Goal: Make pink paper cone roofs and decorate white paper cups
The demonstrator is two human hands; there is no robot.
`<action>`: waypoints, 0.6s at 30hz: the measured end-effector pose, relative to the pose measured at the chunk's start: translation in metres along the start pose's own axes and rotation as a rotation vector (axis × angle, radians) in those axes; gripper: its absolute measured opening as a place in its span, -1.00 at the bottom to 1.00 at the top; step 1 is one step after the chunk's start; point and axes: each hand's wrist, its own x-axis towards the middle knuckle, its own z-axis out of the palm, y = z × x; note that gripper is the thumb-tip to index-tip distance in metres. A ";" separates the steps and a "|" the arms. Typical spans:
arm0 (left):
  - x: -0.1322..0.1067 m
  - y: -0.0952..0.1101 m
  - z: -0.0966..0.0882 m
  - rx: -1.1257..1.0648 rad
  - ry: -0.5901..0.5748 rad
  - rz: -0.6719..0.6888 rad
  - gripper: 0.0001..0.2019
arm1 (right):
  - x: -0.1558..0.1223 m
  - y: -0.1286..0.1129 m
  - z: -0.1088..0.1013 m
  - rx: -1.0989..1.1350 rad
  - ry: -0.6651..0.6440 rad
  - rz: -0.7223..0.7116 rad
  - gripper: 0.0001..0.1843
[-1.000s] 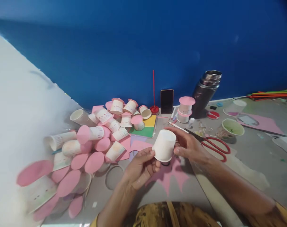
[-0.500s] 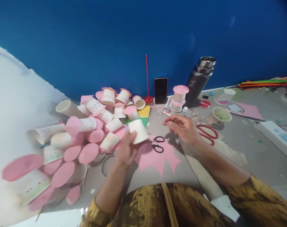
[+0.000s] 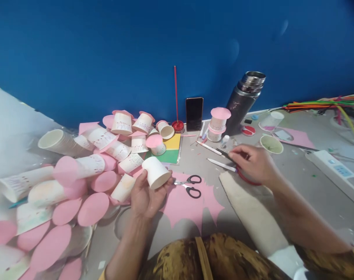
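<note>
My left hand (image 3: 149, 196) is closed round a plain white paper cup (image 3: 156, 173), held tilted with its mouth down and to the right. Below it to the right, black-handled scissors (image 3: 192, 186) lie on a spiky-edged sheet of pink paper (image 3: 184, 210). The fingers of my right hand (image 3: 249, 161) pinch the dark end of a slim white marker pen (image 3: 208, 147). Another white pen (image 3: 222, 165) lies just below, its end near my palm. Red-handled scissors (image 3: 248, 179) are mostly hidden under my right hand.
Decorated paper cups with pink discs (image 3: 95, 165) crowd the left side. At the back stand a phone (image 3: 194, 114), two stacked cups (image 3: 219, 122) and a dark flask (image 3: 242, 105). On the right are a patterned cup (image 3: 271, 144), a power strip (image 3: 337, 169) and pipe cleaners (image 3: 319, 105).
My right hand has moved right and slightly down, onto the pen. My left hand has shifted left and down and turned the cup. The whole view has swung a little.
</note>
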 end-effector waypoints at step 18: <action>0.003 -0.001 -0.005 0.064 -0.115 -0.088 -0.63 | -0.008 -0.012 0.009 0.594 -0.271 -0.008 -0.60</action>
